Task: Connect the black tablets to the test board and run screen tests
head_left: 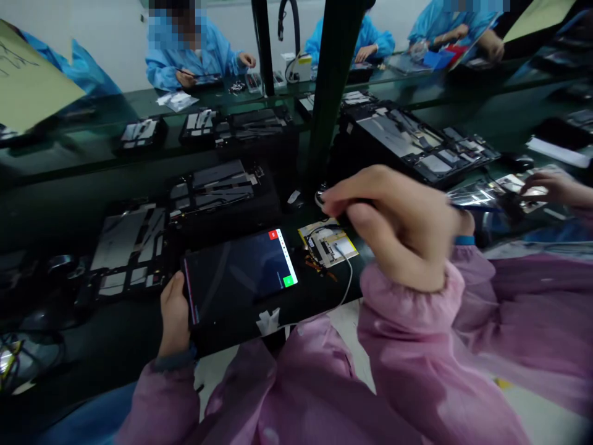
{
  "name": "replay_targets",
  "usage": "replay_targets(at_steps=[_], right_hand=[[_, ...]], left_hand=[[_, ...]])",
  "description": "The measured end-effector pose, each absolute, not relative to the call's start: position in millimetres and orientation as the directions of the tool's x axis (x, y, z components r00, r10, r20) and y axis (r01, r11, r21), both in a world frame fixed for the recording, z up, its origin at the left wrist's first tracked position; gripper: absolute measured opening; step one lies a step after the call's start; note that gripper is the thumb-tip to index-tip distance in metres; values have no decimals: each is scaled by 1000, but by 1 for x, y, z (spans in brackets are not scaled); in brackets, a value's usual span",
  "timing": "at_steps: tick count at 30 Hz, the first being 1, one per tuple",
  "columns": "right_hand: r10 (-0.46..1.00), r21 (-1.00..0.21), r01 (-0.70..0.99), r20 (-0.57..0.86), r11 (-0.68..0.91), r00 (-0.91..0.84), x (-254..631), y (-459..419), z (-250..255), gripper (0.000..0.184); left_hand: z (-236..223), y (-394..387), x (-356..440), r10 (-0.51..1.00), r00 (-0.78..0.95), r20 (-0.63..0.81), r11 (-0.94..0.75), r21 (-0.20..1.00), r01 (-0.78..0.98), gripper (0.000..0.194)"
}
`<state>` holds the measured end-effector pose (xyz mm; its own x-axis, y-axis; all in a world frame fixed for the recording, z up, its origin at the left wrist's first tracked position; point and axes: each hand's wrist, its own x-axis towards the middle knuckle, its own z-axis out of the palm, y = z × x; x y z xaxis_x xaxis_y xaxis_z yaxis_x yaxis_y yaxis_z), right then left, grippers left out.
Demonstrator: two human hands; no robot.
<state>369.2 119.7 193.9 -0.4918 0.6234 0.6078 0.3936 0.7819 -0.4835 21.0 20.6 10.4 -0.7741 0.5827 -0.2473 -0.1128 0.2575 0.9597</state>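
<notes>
My left hand [175, 315] grips the left edge of a tablet-sized screen [238, 272], thumb on its front. The screen is lit but mostly dark, with a white strip, a red square and a green square along its right side. My right hand [403, 225], smeared by motion, is raised to the right of it with thumb and forefinger pinched. Something small and shiny shows at the fingertips; I cannot make out what it is. Below that hand lies a circuit board [328, 244] with a white cable [351, 278] running from it toward the table edge.
Stacks of opened tablet parts [130, 244] stand at the left, with more parts [403, 133] at the back right. A dark post [331, 93] rises in the middle. Beside me a co-worker's hand [551, 185] handles parts. People in blue sit across the bench.
</notes>
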Motion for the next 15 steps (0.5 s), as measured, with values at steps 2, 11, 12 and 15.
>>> replay_targets(at_steps=[2, 11, 12, 15], right_hand=[[680, -495, 466, 520, 733, -518, 372, 134, 168, 24], [914, -303, 872, 256, 385, -315, 393, 151, -2, 27], [910, -286, 875, 265, 391, -320, 391, 150, -4, 29], [905, -258, 881, 272, 396, -327, 387, 151, -2, 33]], left_hand=[[5, 20, 16, 564, -781, -268, 266, 954, -136, 38], [9, 25, 17, 539, -791, -289, 299, 944, -142, 38], [10, 25, 18, 535, -796, -283, 305, 943, -131, 38], [13, 26, 19, 542, -797, -266, 325, 941, -93, 39]])
